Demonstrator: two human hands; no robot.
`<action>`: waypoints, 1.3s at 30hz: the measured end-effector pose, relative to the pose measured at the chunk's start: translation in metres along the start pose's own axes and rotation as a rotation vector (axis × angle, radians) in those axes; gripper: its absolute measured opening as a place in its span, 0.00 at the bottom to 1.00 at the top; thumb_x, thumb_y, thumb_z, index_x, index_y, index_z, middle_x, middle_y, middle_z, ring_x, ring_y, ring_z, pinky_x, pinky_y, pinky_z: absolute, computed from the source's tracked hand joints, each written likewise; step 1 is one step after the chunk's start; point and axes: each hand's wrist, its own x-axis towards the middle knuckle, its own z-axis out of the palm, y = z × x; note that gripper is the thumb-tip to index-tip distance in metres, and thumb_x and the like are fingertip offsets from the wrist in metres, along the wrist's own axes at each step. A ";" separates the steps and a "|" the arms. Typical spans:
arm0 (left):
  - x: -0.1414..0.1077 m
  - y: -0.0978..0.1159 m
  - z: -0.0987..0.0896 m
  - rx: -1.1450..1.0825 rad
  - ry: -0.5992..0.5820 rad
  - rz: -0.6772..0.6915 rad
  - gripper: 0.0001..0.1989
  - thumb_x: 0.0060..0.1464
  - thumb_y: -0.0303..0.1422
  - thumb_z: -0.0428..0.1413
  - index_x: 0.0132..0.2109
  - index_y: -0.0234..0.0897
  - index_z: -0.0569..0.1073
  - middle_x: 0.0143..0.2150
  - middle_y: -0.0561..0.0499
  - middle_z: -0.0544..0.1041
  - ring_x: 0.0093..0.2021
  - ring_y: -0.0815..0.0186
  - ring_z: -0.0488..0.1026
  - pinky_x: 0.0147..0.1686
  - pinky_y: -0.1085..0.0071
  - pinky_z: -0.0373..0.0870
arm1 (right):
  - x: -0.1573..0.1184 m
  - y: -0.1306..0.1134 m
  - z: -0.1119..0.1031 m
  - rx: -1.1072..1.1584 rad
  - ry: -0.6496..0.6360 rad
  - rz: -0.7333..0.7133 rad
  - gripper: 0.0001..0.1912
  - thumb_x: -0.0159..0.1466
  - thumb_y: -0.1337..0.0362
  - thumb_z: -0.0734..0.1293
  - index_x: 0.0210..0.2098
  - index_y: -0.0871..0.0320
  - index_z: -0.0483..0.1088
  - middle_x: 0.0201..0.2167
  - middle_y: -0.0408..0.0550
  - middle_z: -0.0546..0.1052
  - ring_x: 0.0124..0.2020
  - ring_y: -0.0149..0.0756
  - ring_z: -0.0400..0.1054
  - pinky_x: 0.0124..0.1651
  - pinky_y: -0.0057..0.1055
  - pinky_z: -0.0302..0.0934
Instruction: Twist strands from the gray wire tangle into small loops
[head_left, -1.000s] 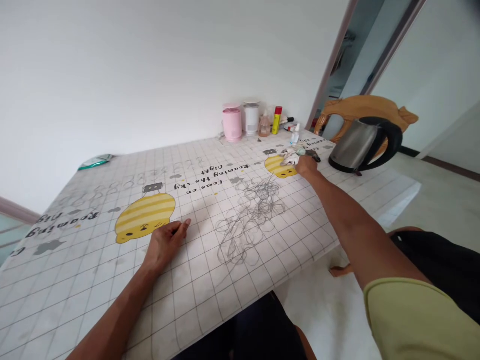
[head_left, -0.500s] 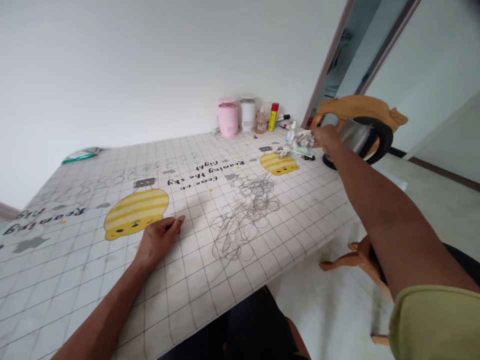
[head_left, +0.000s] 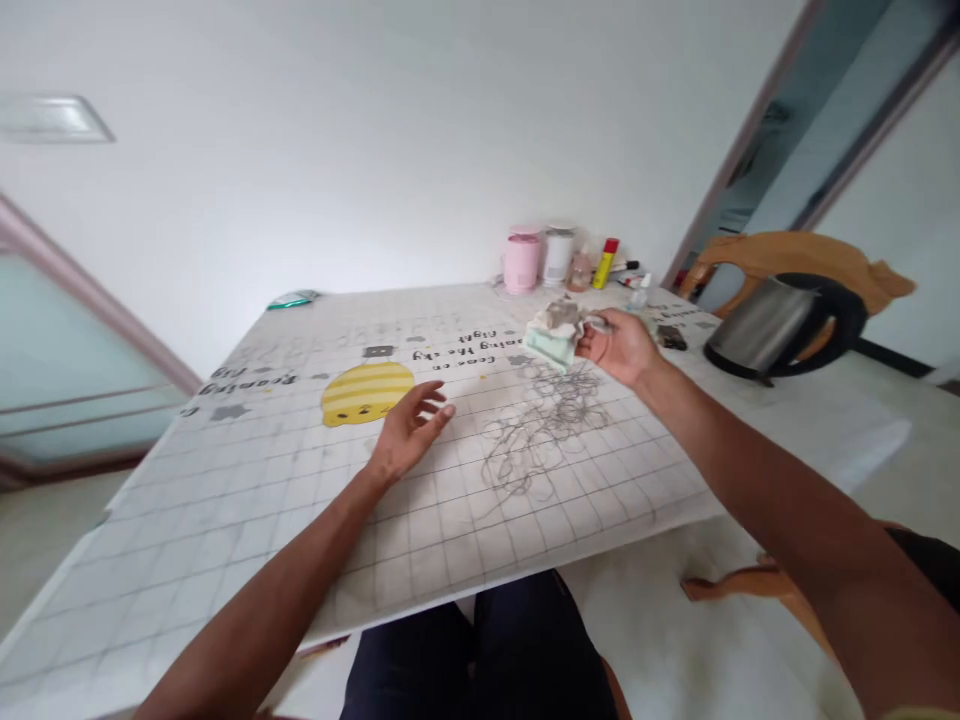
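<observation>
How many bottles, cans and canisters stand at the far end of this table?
Canisters: 2 (pink canister, white canister)
Spray cans: 1 (yellow spray can)
Small bottles: 2 (peach bottle, clear bottle)
Total: 5

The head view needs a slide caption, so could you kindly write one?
Right hand holds a crumpled cloth over a grid-patterned tabletop, the left hand open nearby.

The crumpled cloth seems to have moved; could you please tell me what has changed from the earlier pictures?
The right hand has lifted the crumpled cloth from the tabletop and drawn it toward the person. The left hand has risen, fingers spread. The steel kettle and pink container stayed put.
</observation>
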 end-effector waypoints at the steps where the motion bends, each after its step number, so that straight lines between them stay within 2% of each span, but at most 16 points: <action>1: -0.001 0.004 0.000 -0.085 -0.046 0.003 0.35 0.58 0.47 0.67 0.67 0.38 0.71 0.60 0.37 0.75 0.50 0.57 0.77 0.40 0.66 0.80 | -0.009 0.009 0.026 0.114 -0.105 0.030 0.13 0.71 0.61 0.59 0.32 0.55 0.69 0.29 0.52 0.77 0.35 0.45 0.77 0.41 0.38 0.74; 4: -0.001 0.013 -0.006 -0.296 -0.180 0.053 0.43 0.55 0.40 0.70 0.74 0.48 0.64 0.70 0.37 0.67 0.56 0.53 0.77 0.45 0.60 0.83 | -0.035 0.037 0.099 0.271 -0.314 0.116 0.11 0.69 0.62 0.60 0.34 0.56 0.72 0.31 0.54 0.80 0.37 0.46 0.78 0.42 0.39 0.75; 6: 0.001 0.017 -0.013 -0.384 -0.179 0.080 0.41 0.53 0.38 0.71 0.71 0.46 0.67 0.64 0.39 0.73 0.49 0.56 0.79 0.42 0.59 0.84 | -0.046 0.053 0.135 0.327 -0.416 0.152 0.12 0.69 0.64 0.59 0.34 0.56 0.73 0.32 0.55 0.81 0.38 0.46 0.78 0.43 0.40 0.76; 9: 0.007 0.015 -0.028 -0.424 -0.048 0.066 0.32 0.55 0.41 0.68 0.65 0.37 0.74 0.51 0.43 0.78 0.38 0.63 0.76 0.36 0.62 0.82 | -0.050 0.068 0.167 0.383 -0.501 0.148 0.13 0.70 0.63 0.58 0.35 0.56 0.73 0.34 0.55 0.82 0.41 0.46 0.80 0.48 0.42 0.77; 12: 0.013 0.009 -0.042 -0.433 0.042 0.050 0.26 0.59 0.42 0.64 0.61 0.36 0.77 0.44 0.46 0.78 0.35 0.65 0.74 0.32 0.66 0.79 | -0.041 0.075 0.176 0.303 -0.572 0.131 0.13 0.71 0.60 0.60 0.36 0.58 0.74 0.35 0.57 0.83 0.40 0.48 0.81 0.49 0.45 0.76; 15: 0.017 0.004 -0.051 -0.410 0.078 0.030 0.21 0.61 0.38 0.60 0.59 0.38 0.80 0.42 0.47 0.78 0.35 0.65 0.73 0.33 0.68 0.75 | -0.033 0.078 0.174 -0.040 -0.562 0.090 0.11 0.70 0.57 0.65 0.37 0.58 0.73 0.36 0.58 0.83 0.37 0.48 0.80 0.44 0.44 0.76; 19: 0.017 0.001 -0.053 -0.259 0.138 0.098 0.22 0.61 0.40 0.63 0.61 0.40 0.80 0.44 0.47 0.80 0.40 0.63 0.74 0.39 0.67 0.74 | -0.041 0.073 0.179 -0.502 -0.186 -0.378 0.14 0.70 0.51 0.69 0.38 0.55 0.71 0.37 0.52 0.81 0.37 0.44 0.77 0.40 0.38 0.70; 20: 0.017 0.000 -0.052 -0.230 0.149 0.125 0.24 0.61 0.41 0.65 0.62 0.41 0.79 0.45 0.46 0.80 0.40 0.62 0.74 0.40 0.66 0.74 | -0.046 0.070 0.183 -0.529 -0.133 -0.495 0.16 0.71 0.49 0.68 0.38 0.55 0.70 0.36 0.51 0.81 0.37 0.43 0.76 0.40 0.37 0.68; 22: 0.017 0.000 -0.049 -0.214 0.156 0.151 0.27 0.60 0.43 0.67 0.64 0.41 0.77 0.43 0.46 0.80 0.40 0.62 0.75 0.40 0.65 0.73 | -0.057 0.062 0.192 -0.519 -0.142 -0.598 0.19 0.71 0.46 0.67 0.35 0.54 0.70 0.33 0.48 0.80 0.34 0.40 0.74 0.37 0.35 0.65; 24: 0.017 0.000 -0.046 -0.248 0.158 0.149 0.29 0.59 0.45 0.68 0.64 0.41 0.77 0.41 0.47 0.80 0.38 0.62 0.75 0.38 0.65 0.73 | -0.065 0.057 0.202 -0.547 -0.213 -0.597 0.18 0.68 0.46 0.71 0.34 0.54 0.70 0.31 0.47 0.80 0.32 0.39 0.73 0.35 0.34 0.64; 28: 0.017 0.001 -0.046 -0.255 0.187 0.141 0.26 0.60 0.46 0.67 0.62 0.40 0.78 0.37 0.48 0.79 0.35 0.63 0.74 0.36 0.67 0.73 | -0.060 0.057 0.216 -0.544 -0.392 -0.407 0.15 0.65 0.51 0.73 0.31 0.54 0.71 0.27 0.45 0.79 0.27 0.37 0.71 0.30 0.33 0.60; 30: 0.015 0.004 -0.048 -0.202 0.216 0.158 0.26 0.63 0.48 0.65 0.62 0.40 0.77 0.37 0.48 0.78 0.35 0.63 0.75 0.36 0.66 0.74 | -0.054 0.061 0.218 -0.491 -0.385 -0.407 0.14 0.66 0.54 0.71 0.29 0.54 0.70 0.24 0.44 0.77 0.25 0.36 0.69 0.29 0.33 0.59; 32: 0.010 0.010 -0.050 -0.079 0.320 0.267 0.26 0.65 0.48 0.63 0.63 0.40 0.75 0.43 0.45 0.79 0.40 0.61 0.77 0.41 0.63 0.76 | -0.052 0.065 0.218 -0.471 -0.309 -0.471 0.13 0.66 0.56 0.71 0.29 0.54 0.69 0.23 0.43 0.75 0.25 0.35 0.67 0.28 0.33 0.59; 34: 0.004 0.018 -0.048 0.118 0.435 0.474 0.22 0.66 0.44 0.62 0.62 0.40 0.75 0.50 0.42 0.78 0.49 0.57 0.77 0.48 0.58 0.77 | -0.053 0.068 0.217 -0.462 -0.254 -0.524 0.15 0.66 0.54 0.72 0.28 0.54 0.69 0.24 0.43 0.75 0.25 0.35 0.66 0.28 0.33 0.58; 37: -0.002 0.025 -0.041 0.338 0.345 0.724 0.08 0.68 0.37 0.56 0.49 0.39 0.77 0.48 0.41 0.79 0.50 0.56 0.77 0.51 0.55 0.77 | -0.058 0.070 0.216 -0.406 -0.296 -0.550 0.16 0.67 0.52 0.71 0.30 0.54 0.70 0.25 0.43 0.75 0.26 0.35 0.67 0.29 0.33 0.61; 39: -0.003 0.026 -0.038 0.364 0.275 0.732 0.08 0.69 0.32 0.52 0.44 0.38 0.77 0.44 0.42 0.79 0.45 0.58 0.77 0.46 0.58 0.77 | -0.059 0.072 0.214 -0.365 -0.310 -0.573 0.16 0.69 0.50 0.69 0.32 0.54 0.70 0.25 0.43 0.75 0.26 0.36 0.68 0.30 0.34 0.63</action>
